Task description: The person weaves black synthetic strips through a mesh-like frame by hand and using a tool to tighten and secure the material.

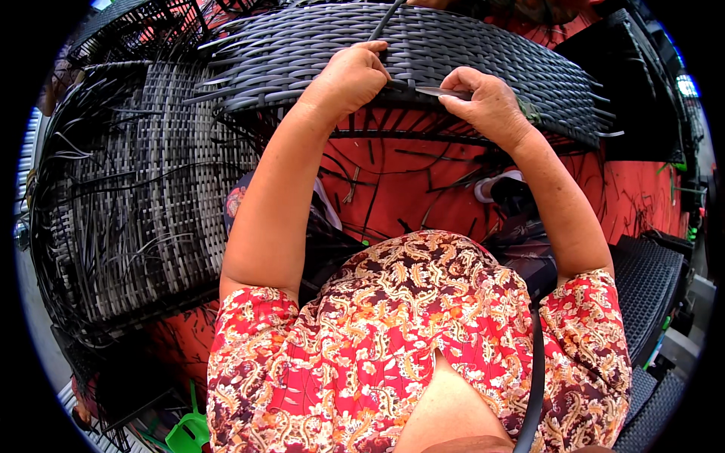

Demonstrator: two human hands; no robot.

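A dark grey woven wicker panel (317, 45) lies across in front of me, with loose strand ends jutting out at both sides. My left hand (349, 81) is closed at its near edge, pinching a dark plastic wicker strand (397, 84). Just to the right, my right hand (489, 106) grips a knife (438, 91) whose pointed metal blade is turned left toward that strand. The blade tip lies close to the panel's rim; whether it touches is too small to tell. Another strand (387, 21) rises from the weave beyond my left hand.
At the left stands a large grey-black woven piece (151, 196) with many loose strands. The red floor (377, 181) is strewn with strand scraps. Dark woven pieces (649, 279) are at the right, and a green plastic dustpan (187, 432) is at lower left.
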